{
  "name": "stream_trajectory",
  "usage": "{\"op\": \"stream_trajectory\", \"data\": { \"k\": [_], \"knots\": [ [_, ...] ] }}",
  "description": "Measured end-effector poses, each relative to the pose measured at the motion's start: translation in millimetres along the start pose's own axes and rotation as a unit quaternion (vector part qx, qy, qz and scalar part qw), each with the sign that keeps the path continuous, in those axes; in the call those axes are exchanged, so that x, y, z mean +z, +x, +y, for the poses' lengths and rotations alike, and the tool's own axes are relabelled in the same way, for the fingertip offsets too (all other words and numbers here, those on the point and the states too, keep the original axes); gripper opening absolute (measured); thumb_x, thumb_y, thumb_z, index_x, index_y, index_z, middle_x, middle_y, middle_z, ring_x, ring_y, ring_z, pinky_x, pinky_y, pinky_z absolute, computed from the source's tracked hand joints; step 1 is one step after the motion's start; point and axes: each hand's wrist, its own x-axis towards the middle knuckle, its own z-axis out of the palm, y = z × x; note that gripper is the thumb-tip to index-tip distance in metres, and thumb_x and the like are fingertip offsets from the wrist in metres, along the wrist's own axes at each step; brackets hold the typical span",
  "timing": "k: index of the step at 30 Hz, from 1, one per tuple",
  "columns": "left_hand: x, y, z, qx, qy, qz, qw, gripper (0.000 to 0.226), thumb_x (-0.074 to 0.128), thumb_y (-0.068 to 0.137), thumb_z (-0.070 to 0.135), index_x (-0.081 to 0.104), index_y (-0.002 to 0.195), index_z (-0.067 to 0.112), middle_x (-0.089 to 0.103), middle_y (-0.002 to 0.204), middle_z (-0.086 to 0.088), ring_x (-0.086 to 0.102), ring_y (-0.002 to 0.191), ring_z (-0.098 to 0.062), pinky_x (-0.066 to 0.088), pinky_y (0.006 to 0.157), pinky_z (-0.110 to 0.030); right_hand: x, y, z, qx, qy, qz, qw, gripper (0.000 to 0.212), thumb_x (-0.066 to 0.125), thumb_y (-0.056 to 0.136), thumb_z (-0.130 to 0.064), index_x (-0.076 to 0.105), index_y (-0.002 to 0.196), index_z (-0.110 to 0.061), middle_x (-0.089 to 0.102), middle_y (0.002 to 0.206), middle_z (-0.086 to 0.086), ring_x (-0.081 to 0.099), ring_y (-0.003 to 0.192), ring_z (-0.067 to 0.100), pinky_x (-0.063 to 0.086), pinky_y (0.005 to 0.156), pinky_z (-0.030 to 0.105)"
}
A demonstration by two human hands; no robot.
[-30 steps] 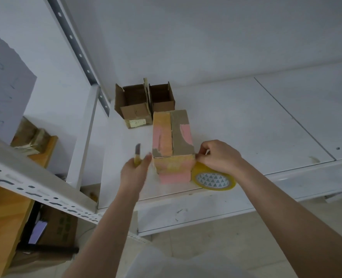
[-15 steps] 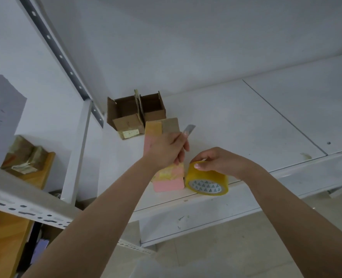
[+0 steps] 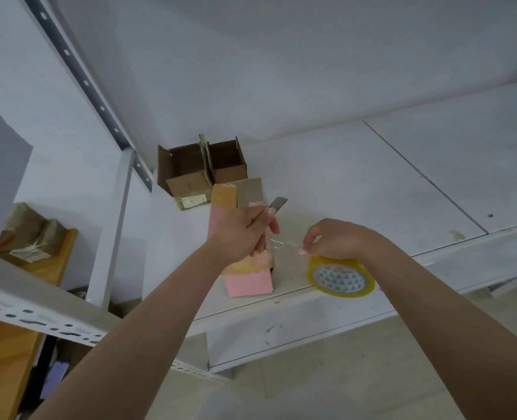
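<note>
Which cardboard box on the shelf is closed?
The pink-and-orange box by the left hand; the two brown boxes behind it stand open.

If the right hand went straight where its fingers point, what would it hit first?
Probably the pink box, under the left hand gripping the knife; the right hand pinches a tape strip stretched toward it. Depth is unclear.

- Both forearms bare to the elbow.
- Left hand [image 3: 242, 230] and right hand [image 3: 339, 237]: longish, pale pink nails.
- Whitish garment [image 3: 220, 404] low in view.

No legible text; box label [image 3: 194, 201] too blurred.
</note>
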Motion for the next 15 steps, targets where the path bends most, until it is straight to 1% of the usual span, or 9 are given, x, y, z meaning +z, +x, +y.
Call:
{"op": "stream_trajectory", "data": {
  "k": [2, 3, 5, 7, 10, 13, 15],
  "knots": [
    [3.5, 0.6, 2.5, 0.004, 0.034, -0.019, 0.999, 0.043, 0.033, 0.104, 0.040, 0.062, 0.074, 0.027, 0.056, 0.045, 0.010, 0.050, 0.040, -0.002, 0.041, 0.049, -0.014, -0.8, -1.9, 4.8, -0.002, -0.002, 0.001, 1.000, 0.026, 0.062, 0.088, -0.050, 0.070, 0.103, -0.031, 0.062, 0.109, -0.007, 0.058, 0.102, 0.017, 0.048, 0.097, 0.039],
    [4.4, 0.9, 4.2, 0.005, 0.054, -0.031, 0.998, 0.043, 0.033, 0.104, 0.041, 0.060, 0.074, 0.030, 0.057, 0.046, 0.010, 0.051, 0.042, -0.002, 0.044, 0.053, -0.018, -0.8, -3.1, 8.8, -0.009, 0.007, 0.005, 1.000, 0.022, 0.062, 0.088, -0.050, 0.071, 0.099, -0.032, 0.062, 0.107, -0.008, 0.059, 0.099, 0.015, 0.048, 0.094, 0.037],
    [2.5, 2.4, 9.4, 0.000, 0.079, -0.069, 0.995, 0.043, 0.033, 0.104, 0.042, 0.059, 0.072, 0.029, 0.057, 0.048, 0.011, 0.053, 0.046, -0.003, 0.048, 0.060, -0.025, -0.7, -4.7, 16.4, -0.028, 0.054, 0.012, 0.998, 0.019, 0.064, 0.088, -0.048, 0.071, 0.093, -0.031, 0.064, 0.102, -0.009, 0.060, 0.092, 0.011, 0.049, 0.083, 0.029],
    [-3.1, 4.5, 16.0, -0.009, 0.105, -0.124, 0.987, 0.044, 0.035, 0.103, 0.043, 0.061, 0.072, 0.025, 0.058, 0.052, 0.013, 0.053, 0.050, -0.001, 0.049, 0.066, -0.026, -1.5, -7.6, 23.3, -0.040, 0.110, 0.017, 0.993, 0.016, 0.064, 0.090, -0.043, 0.073, 0.090, -0.031, 0.065, 0.100, -0.009, 0.060, 0.088, 0.008, 0.047, 0.072, 0.023],
    [-10.5, 8.5, 31.3, -0.023, 0.168, -0.212, 0.963, 0.045, 0.041, 0.101, 0.041, 0.065, 0.071, 0.018, 0.059, 0.058, 0.013, 0.053, 0.055, 0.000, 0.046, 0.071, -0.023, -2.4, -13.2, 31.5, -0.047, 0.158, 0.026, 0.986, 0.015, 0.061, 0.094, -0.035, 0.074, 0.087, -0.036, 0.066, 0.094, -0.015, 0.059, 0.084, 0.002, 0.041, 0.064, 0.018],
    [-10.4, 14.5, 48.7, -0.039, 0.257, -0.266, 0.928, 0.045, 0.042, 0.101, 0.037, 0.066, 0.071, 0.014, 0.059, 0.063, 0.009, 0.054, 0.061, -0.008, 0.045, 0.074, -0.029, -0.5, -16.3, 33.9, -0.048, 0.185, 0.050, 0.980, 0.014, 0.063, 0.092, -0.033, 0.077, 0.091, -0.033, 0.069, 0.095, -0.012, 0.060, 0.083, 0.002, 0.042, 0.066, 0.019],
    [-6.3, 20.3, 59.4, -0.054, 0.318, -0.283, 0.903, 0.046, 0.040, 0.101, 0.037, 0.064, 0.069, 0.015, 0.058, 0.065, 0.003, 0.054, 0.063, -0.012, 0.044, 0.071, -0.031, -0.8, -18.7, 32.9, -0.043, 0.185, 0.071, 0.979, 0.014, 0.065, 0.090, -0.035, 0.078, 0.095, -0.031, 0.070, 0.100, -0.010, 0.061, 0.088, 0.006, 0.046, 0.076, 0.025]
  ]
}}
